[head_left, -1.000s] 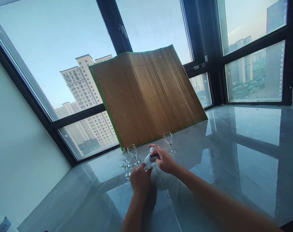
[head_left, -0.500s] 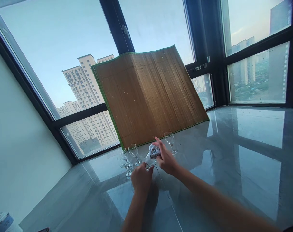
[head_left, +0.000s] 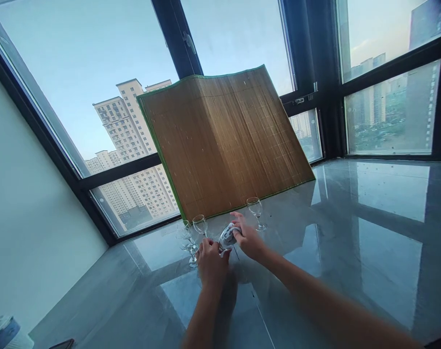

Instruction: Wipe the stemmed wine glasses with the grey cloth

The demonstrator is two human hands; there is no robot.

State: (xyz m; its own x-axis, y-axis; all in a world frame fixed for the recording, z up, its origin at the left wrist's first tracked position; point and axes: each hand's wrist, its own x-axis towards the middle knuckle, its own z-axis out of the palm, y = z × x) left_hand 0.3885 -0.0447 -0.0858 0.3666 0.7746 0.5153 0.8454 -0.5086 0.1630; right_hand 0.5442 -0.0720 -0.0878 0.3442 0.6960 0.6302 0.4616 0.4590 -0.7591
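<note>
My left hand (head_left: 212,260) is closed around the stem end of a wine glass (head_left: 224,240), which is tilted with its bowl toward my right hand. A grey-white cloth (head_left: 230,233) is bunched at the bowl, and my right hand (head_left: 247,238) grips it there, fingers partly curled. To the left of my left hand several clear stemmed glasses (head_left: 200,225) stand close together. One more stemmed glass (head_left: 255,209) stands upright behind my right hand.
A brown mat with green edging (head_left: 228,145) leans against the windows behind the glasses. Glossy grey tiles (head_left: 315,271) form the surface. At the lower left are a white and blue container (head_left: 7,334) and a dark object (head_left: 62,344).
The fingers of my right hand have lowered and curled more over the cloth at the bowl. My left hand's fingers have shifted slightly on the glass.
</note>
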